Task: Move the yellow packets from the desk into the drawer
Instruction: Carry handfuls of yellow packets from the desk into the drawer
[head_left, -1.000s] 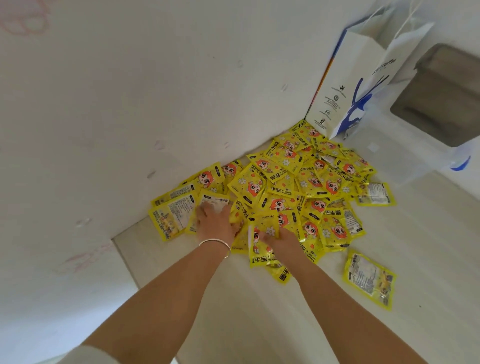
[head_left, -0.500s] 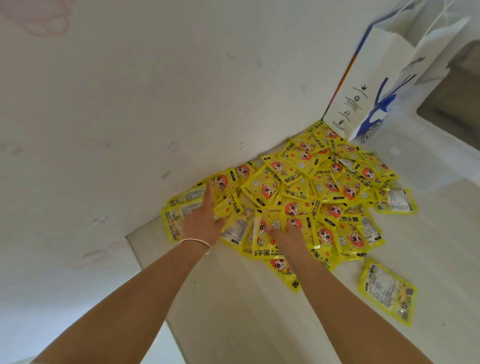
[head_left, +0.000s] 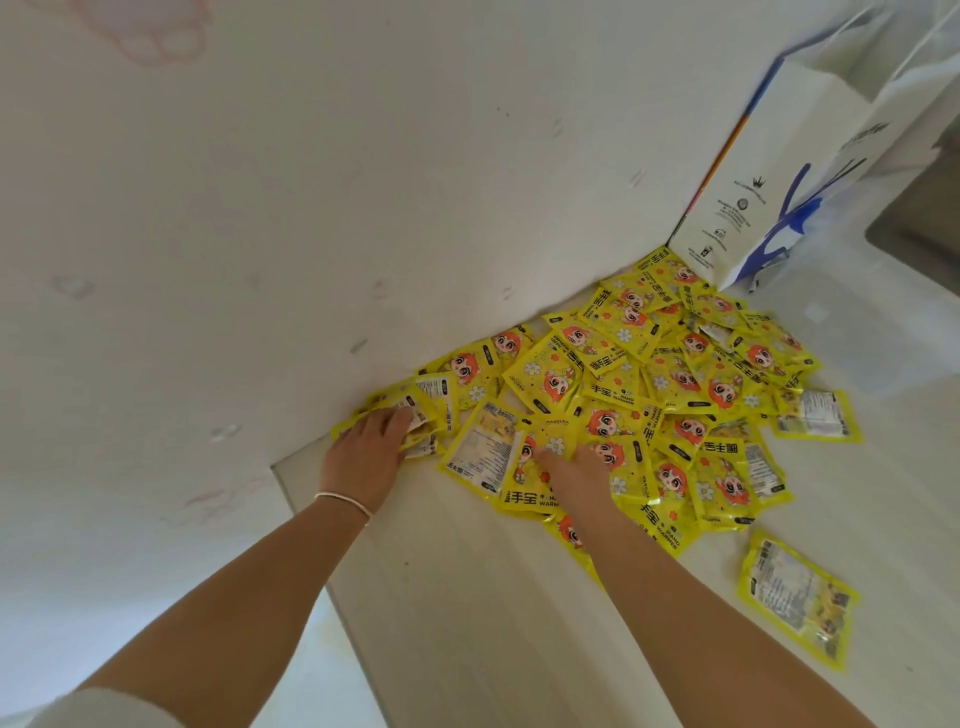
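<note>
A heap of several yellow packets with a red-haired cartoon face lies on the pale desk against the white wall. My left hand, a thin bracelet on its wrist, presses on the packets at the heap's left end, fingers curled over them. My right hand lies flat on the front packets of the heap, fingers spread among them. One packet lies apart at the front right. No drawer is in view.
A white paper bag with blue print stands upright at the back right, touching the heap. The wall runs along the desk's left side. The desk's left edge drops off near my left forearm.
My left hand has slid left along the wall, bunching the end packets. My right hand has pushed a little further into the front of the heap. The camera has come closer.
</note>
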